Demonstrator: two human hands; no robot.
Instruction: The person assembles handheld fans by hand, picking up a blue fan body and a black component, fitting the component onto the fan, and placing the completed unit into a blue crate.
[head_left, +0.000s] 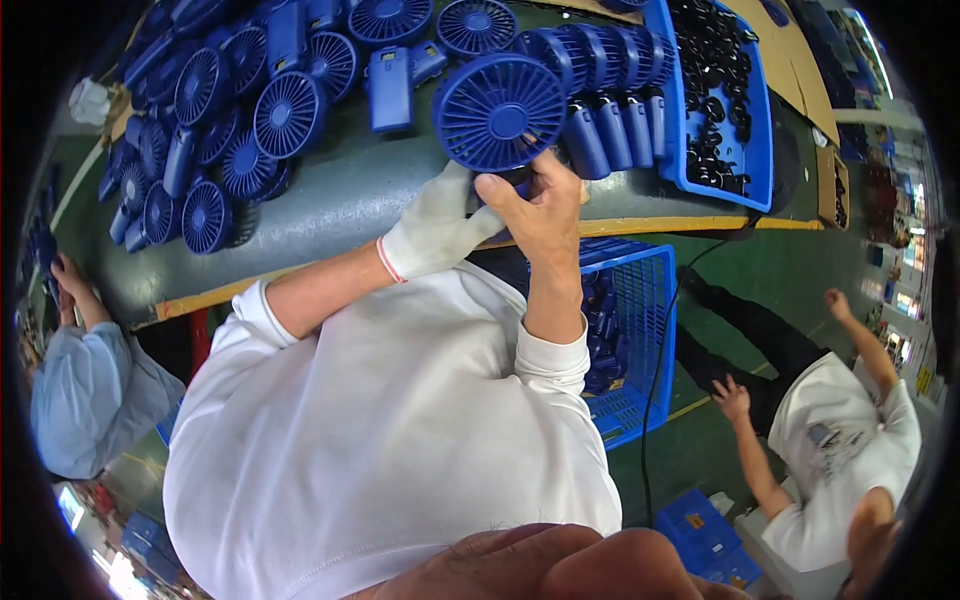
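A blue handheld fan point(500, 112) is held over the near part of the workbench, its round grille facing up. My left hand point(440, 222), in a white glove, is closed around the lower part of this fan. The bare fingers of my right hand point(545, 205) grip the same part from the other side, thumb pressed near the base of the grille. My hands hide most of the fan's handle. Just right of it, several blue fans point(612, 135) stand in a tight row. A pile of similar fans point(290, 112) covers the bench's left side.
A blue tray point(765, 150) of small black parts lies right of the row. Below the bench's wooden edge point(690, 224) stands a blue crate point(660, 330) containing blue parts. A black cable point(655, 400) hangs beside it. Other people are at left point(85, 400) and right point(840, 430).
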